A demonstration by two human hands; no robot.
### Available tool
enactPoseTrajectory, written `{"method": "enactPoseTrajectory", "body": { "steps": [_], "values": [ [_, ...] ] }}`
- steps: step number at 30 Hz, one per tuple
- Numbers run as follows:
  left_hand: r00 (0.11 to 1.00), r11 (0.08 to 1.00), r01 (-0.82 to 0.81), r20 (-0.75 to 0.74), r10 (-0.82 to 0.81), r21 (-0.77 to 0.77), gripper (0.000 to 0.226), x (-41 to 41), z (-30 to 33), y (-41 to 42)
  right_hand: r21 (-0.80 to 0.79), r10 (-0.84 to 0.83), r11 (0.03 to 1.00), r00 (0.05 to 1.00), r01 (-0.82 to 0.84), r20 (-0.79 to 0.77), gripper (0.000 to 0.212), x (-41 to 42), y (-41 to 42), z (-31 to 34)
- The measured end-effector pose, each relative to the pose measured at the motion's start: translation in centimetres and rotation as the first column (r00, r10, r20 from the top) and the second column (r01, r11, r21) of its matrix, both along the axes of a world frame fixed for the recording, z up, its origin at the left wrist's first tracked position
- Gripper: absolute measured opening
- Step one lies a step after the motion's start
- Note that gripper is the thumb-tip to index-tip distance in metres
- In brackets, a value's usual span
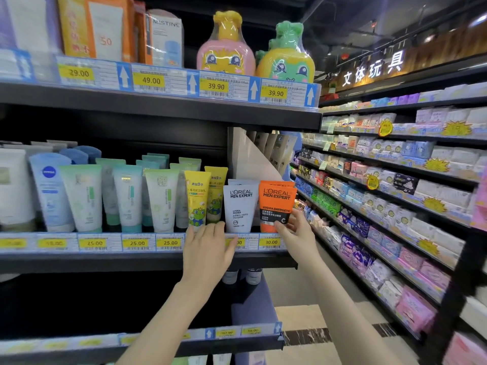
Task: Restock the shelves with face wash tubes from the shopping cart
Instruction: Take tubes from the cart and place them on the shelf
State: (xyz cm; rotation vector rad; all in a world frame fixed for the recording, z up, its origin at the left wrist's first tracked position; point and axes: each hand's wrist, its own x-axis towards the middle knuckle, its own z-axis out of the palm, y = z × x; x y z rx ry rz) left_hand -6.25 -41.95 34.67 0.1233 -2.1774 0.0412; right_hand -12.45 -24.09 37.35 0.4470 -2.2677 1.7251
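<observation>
The right hand (295,230) pinches the orange tube (275,206); the left hand (208,246) rests open on the shelf edge (147,259). A careless nudge could topple the white tube (239,206) beside it.

Middle shelf (147,262) — face wash tubes (160,200) upright in a row, orange tube (275,204) rightmost.

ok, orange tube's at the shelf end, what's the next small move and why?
Probably seat it and let go: the right hand pinches the orange L'Oreal tube, which stands upright beside the white L'Oreal tube. The left hand rests open on the shelf edge.
</observation>
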Motion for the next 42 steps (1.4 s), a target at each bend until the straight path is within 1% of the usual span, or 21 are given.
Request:
{"method": "enactPoseTrajectory", "body": {
  "steps": [3, 7, 11, 14, 17, 20, 22, 24, 26, 28, 31, 32, 34, 35, 37, 40, 42],
  "values": [
    [0.999, 0.999, -0.04, 0.027, 0.04, -0.029, 0.046, 0.8, -0.8, 0.3, 0.017, 0.001, 1.0, 1.0, -0.002, 0.02, 0.043, 0.1, 0.0, 0.2],
    [0.998, 0.998, -0.034, 0.053, 0.037, -0.062, 0.053, 1.2, -1.2, 0.2, 0.063, -0.006, 0.998, 0.999, 0.004, 0.033, 0.042, 0.0, 0.1, 0.4],
    [0.996, 0.997, -0.013, 0.087, 0.019, -0.078, 0.055, 1.4, -1.2, -0.1, 0.132, -0.075, 0.989, 0.997, 0.071, 0.027, 0.044, 0.0, -0.1, 0.4],
    [0.994, 0.996, 0.002, 0.109, 0.007, -0.084, 0.057, 1.5, -1.2, -0.3, 0.128, -0.112, 0.986, 0.993, 0.106, 0.04, 0.044, 0.1, -0.2, 0.3],
    [0.992, 0.997, 0.024, 0.122, -0.015, -0.078, 0.061, 1.6, -1.2, -0.5, 0.086, -0.157, 0.985, 0.984, 0.15, 0.081, 0.047, 0.7, 0.3, 0.1],
    [0.99, 0.994, 0.091, 0.115, -0.083, -0.063, 0.064, 2.1, -1.2, -0.3, 0.074, -0.233, 0.971, 0.969, 0.227, 0.086, 0.045, 2.2, 2.2, -0.8],
    [0.981, 0.984, 0.169, 0.102, -0.162, -0.062, 0.062, 2.5, -1.3, 0.4, 0.123, -0.317, 0.944, 0.946, 0.308, 0.068, 0.042, 3.6, 4.0, -1.6],
    [0.956, 0.958, 0.28, 0.105, -0.273, -0.066, 0.056, 2.9, -1.6, 1.6, 0.209, -0.428, 0.887, 0.903, 0.413, 0.032, 0.039, 5.6, 6.0, -2.7],
    [0.895, 0.895, 0.44, 0.119, -0.43, -0.075, 0.044, 3.1, -2.1, 3.5, 0.326, -0.542, 0.786, 0.839, 0.526, -0.047, 0.033, 8.1, 8.1, -4.3],
    [0.793, 0.794, 0.601, 0.184, -0.58, -0.09, 0.028, 3.6, -2.9, 6.0, 0.486, -0.631, 0.638, 0.767, 0.598, -0.115, 0.032, 11.3, 10.1, -6.0],
    [0.621, 0.644, 0.761, 0.367, -0.693, -0.07, 0.035, 4.7, -4.6, 10.4, 0.693, -0.703, 0.374, 0.676, 0.616, -0.222, 0.032, 16.3, 13.2, -8.3],
    [0.575, 0.606, 0.793, 0.404, -0.712, -0.061, 0.035, 5.2, -5.3, 12.0, 0.737, -0.719, 0.308, 0.655, 0.602, -0.234, 0.033, 18.1, 14.2, -9.1],
    [0.474, 0.534, 0.845, 0.477, -0.74, -0.012, 0.035, 6.5, -7.2, 15.2, 0.801, -0.757, 0.217, 0.615, 0.557, -0.222, 0.033, 21.4, 16.4, -10.9],
    [0.417, 0.502, 0.865, 0.53, -0.738, 0.018, 0.035, 7.3, -8.2, 16.9, 0.822, -0.775, 0.2, 0.599, 0.533, -0.2, 0.034, 23.1, 17.5, -11.9],
    [0.329, 0.44, 0.897, 0.616, -0.716, 0.032, 0.037, 8.7, -10.3, 20.1, 0.844, -0.814, 0.201, 0.564, 0.497, -0.138, 0.036, 26.2, 19.3, -13.9],
    [0.233, 0.345, 0.938, 0.686, -0.689, 0.028, 0.034, 10.6, -13.5, 24.7, 0.882, -0.873, 0.169, 0.483, 0.44, -0.074, 0.037, 30.0, 21.7, -16.8],
    [0.148, 0.293, 0.953, 0.729, -0.668, 0.075, 0.036, 11.5, -16.0, 27.3, 0.89, -0.897, 0.16, 0.439, 0.426, -0.049, 0.036, 31.9, 23.2, -18.9]
  ]
}}
